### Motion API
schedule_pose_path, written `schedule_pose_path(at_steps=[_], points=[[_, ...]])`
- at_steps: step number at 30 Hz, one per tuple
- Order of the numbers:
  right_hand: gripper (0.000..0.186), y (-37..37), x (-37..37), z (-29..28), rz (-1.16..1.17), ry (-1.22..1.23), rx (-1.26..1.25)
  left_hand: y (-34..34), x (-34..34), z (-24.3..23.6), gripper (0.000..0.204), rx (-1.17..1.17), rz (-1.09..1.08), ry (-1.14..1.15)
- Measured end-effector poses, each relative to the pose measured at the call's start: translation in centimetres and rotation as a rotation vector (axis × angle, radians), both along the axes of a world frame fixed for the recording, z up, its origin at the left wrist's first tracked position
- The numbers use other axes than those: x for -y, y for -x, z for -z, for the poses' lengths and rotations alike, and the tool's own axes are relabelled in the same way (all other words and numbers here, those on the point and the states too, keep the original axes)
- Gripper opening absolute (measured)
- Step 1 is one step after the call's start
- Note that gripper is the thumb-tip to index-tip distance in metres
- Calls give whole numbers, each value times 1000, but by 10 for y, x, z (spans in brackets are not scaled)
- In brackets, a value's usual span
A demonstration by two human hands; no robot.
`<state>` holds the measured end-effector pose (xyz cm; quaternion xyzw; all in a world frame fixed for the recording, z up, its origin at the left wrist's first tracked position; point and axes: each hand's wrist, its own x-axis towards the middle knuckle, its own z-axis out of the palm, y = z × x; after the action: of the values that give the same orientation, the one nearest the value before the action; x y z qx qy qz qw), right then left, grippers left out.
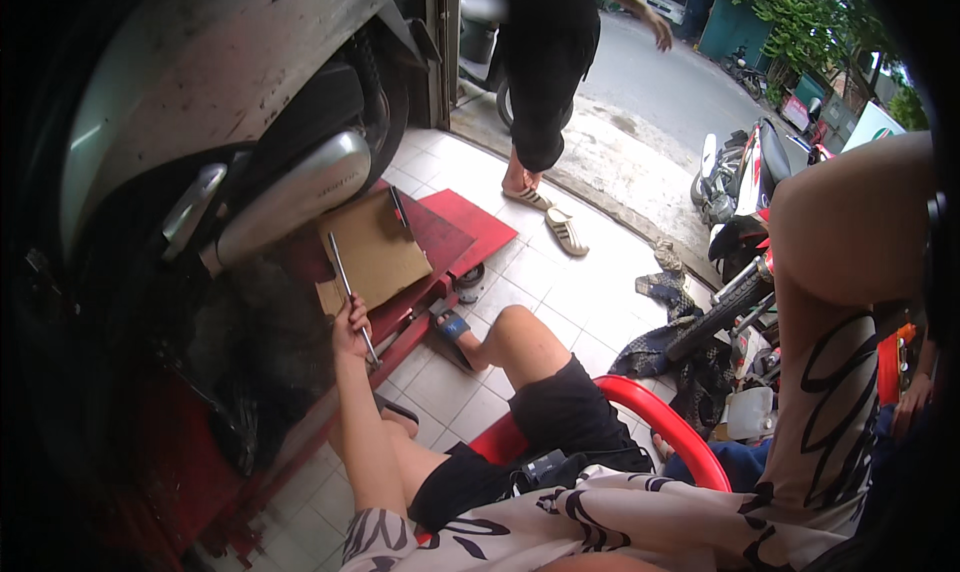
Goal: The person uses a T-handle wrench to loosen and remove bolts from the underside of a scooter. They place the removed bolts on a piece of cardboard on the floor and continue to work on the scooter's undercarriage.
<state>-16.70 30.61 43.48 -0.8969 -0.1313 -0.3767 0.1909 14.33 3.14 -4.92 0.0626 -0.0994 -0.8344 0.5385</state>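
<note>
My left hand (350, 324) is closed around a long, slim metal rod (342, 267), which slants across the edge of a cardboard piece (385, 252). The cardboard lies on a red platform (450, 234), and a small dark item with a red part (399, 210) rests at its far edge. Left of my hand stands a motorbike with a silver exhaust cover (300, 194) and a dark rear wheel (388, 112). My right arm (850, 222) is raised close at the right side, elbow bent; the right hand is out of the picture.
A person in dark clothes (545, 62) stands at the doorway. I sit on a red plastic chair (680, 422). At the right are parked motorbikes (745, 172), a checked cloth (660, 342), a white container (748, 412) and another person's hand (912, 402).
</note>
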Motion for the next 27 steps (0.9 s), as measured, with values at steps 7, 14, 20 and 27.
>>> schedule_pose_path(at_steps=[7, 14, 20, 27], points=[[52, -14, -1, 153, 313, -502, -162, -2, -30, 14, 19, -52, 4, 12], [50, -57, -63, 376, 514, -1190, -416, -9, -10, 18, 15, 71, -49, 52], [48, -72, -170, 427, 411, -1477, -663, -13, -39, 1, 19, 203, -45, 52], [46, -82, -194, 441, 390, -1580, -739, -16, -44, -7, 20, 254, -29, 43]])
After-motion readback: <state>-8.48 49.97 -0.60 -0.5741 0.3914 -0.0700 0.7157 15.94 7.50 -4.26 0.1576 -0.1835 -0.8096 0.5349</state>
